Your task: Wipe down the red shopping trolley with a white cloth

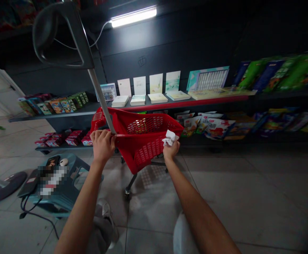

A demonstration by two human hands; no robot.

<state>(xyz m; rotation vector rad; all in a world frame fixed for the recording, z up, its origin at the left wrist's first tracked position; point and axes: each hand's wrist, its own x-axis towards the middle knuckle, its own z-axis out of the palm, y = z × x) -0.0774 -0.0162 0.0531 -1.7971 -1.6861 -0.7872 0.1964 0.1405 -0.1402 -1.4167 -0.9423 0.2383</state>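
Note:
A red plastic shopping cart [148, 146] with perforated basket walls stands before me on wheeled grey legs. My left hand [102, 144] is closed over its rim at the left end, close to the foot of a metal pole [101, 97]. That pole slants up to a dark grey loop handle [85, 53]. In my right hand [171, 151] is a crumpled white tissue [170, 137], held by the basket's right end. The fingers there are partly hidden by the tissue, and I cannot tell how firmly they touch the basket.
Behind the cart, a dark shelf [217, 97] carries notebooks [157, 98], marker sets [213, 78] and small boxes [66, 105]. Snack bags [217, 127] fill the lower shelf. On my left a blue-grey stool [64, 195] bears devices with a trailing cable [46, 220]; a round stand base [8, 187] lies beyond.

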